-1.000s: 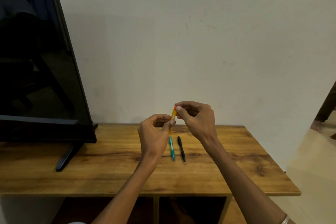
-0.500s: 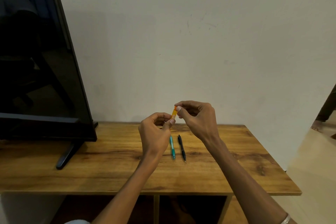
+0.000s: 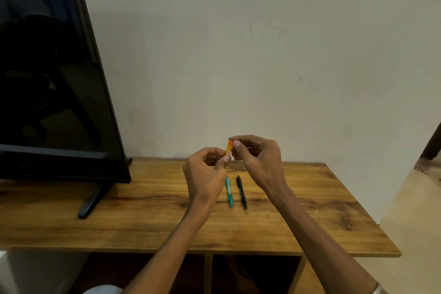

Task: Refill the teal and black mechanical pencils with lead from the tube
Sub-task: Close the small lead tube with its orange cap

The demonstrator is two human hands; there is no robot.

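Observation:
A small orange lead tube [image 3: 229, 147] stands almost upright in the air above the table. My left hand [image 3: 205, 174] pinches its lower end between thumb and fingers. My right hand [image 3: 257, 157] grips its orange top end with thumb and forefinger. Below the hands, a teal mechanical pencil [image 3: 229, 192] and a black mechanical pencil [image 3: 241, 192] lie side by side on the wooden table [image 3: 310, 217], tips pointing toward me. The upper end of the teal pencil is hidden behind my left hand.
A large dark TV screen [image 3: 47, 79] on a black foot [image 3: 93, 200] stands on the table's left part. A plain wall runs behind the table. The table's right edge ends near a light floor [image 3: 415, 198]. Open shelf compartments sit under the tabletop.
Both hands stay closed on the tube at nearly the same spot. The view has shifted slightly; the pencils have not moved.

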